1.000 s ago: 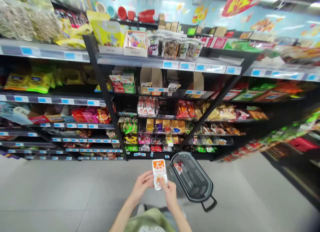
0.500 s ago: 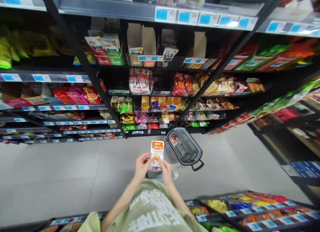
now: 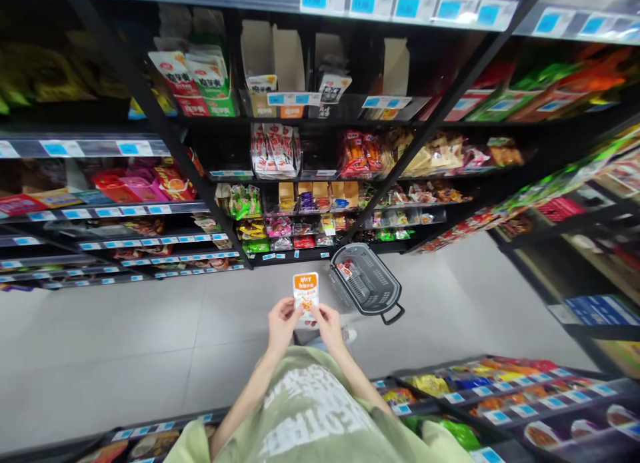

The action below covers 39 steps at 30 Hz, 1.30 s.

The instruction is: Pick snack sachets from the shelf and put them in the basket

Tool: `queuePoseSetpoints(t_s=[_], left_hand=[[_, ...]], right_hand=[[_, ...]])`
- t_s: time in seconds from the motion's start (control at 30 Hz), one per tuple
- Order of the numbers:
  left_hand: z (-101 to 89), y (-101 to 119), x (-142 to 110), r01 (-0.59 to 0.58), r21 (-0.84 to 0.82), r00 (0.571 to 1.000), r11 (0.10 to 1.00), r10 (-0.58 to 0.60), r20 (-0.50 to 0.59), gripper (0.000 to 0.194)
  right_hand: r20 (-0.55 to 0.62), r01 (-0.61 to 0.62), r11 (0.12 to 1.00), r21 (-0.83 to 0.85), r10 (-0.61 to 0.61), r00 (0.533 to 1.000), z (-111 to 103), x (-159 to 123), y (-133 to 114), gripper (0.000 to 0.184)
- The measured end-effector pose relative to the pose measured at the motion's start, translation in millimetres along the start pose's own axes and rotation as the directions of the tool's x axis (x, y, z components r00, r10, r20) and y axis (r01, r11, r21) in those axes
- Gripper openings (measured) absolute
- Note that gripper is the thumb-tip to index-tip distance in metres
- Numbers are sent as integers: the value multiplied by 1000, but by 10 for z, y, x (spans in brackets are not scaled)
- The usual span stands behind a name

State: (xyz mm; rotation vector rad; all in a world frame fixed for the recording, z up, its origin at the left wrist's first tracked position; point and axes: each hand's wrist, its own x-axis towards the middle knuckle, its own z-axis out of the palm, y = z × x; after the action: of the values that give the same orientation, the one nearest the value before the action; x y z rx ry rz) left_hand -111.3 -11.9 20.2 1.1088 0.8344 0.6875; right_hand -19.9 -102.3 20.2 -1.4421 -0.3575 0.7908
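Observation:
An orange-and-white snack packet [image 3: 306, 291] is held upright in front of my body, its printed face toward me. My left hand [image 3: 283, 323] pinches its left edge, thumb on the front. On the lower right side, my right hand [image 3: 327, 324] grips the same packet between thumb and fingers. Most fingertips are hidden behind the packet. To the right of my hands, a dark grey shopping basket [image 3: 367, 283] rests on the floor with its handle folded out. A small red-and-white packet [image 3: 345, 270] lies inside at its left end.
A tall snack shelf [image 3: 310, 255] with several tiers of bagged goods faces me. Another stocked shelf [image 3: 465, 390] runs close behind my body. Grey tiled floor [image 3: 135, 336] stretches left and right along the aisle. My shoe [image 3: 349, 335] shows near the basket.
The packet and both hands have shifted slightly left and up in view. My right hand has moved a little higher on the packet. The whole view has tilted slightly downward.

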Motion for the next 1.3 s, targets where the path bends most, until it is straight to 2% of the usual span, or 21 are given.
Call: queuePoseSetpoints(t_s=[0.23, 0.53, 0.7, 0.93, 1.03, 1.17, 1.3], left_hand=[[-84, 16, -2, 67, -16, 997, 998, -66, 49, 40], [-126, 46, 29, 70, -25, 997, 997, -69, 42, 36], [-103, 27, 34, 47, 53, 991, 997, -53, 121, 35], [-54, 16, 62, 164, -34, 974, 986, -156, 163, 34], [-41, 21, 67, 121, 37, 977, 992, -126, 175, 31], [-63, 10, 51, 62, 179, 982, 982, -92, 167, 41], [-91, 4, 37, 22, 230, 991, 973, -52, 126, 37]], right_hand=[[-24, 40, 999, 21, -40, 999, 87, -13, -26, 35], [105, -16, 1000, -8, 17, 994, 71, -39, 76, 38], [54, -34, 995, 90, 29, 998, 36, -29, 63, 38], [23, -45, 993, 109, 43, 999, -9, -22, 100, 37], [-1, -34, 994, 104, 34, 999, -2, -22, 107, 39], [-31, -30, 997, 76, 33, 999, -10, -15, 103, 41], [-19, 36, 999, 4, -36, 999, -11, -20, 64, 36]])
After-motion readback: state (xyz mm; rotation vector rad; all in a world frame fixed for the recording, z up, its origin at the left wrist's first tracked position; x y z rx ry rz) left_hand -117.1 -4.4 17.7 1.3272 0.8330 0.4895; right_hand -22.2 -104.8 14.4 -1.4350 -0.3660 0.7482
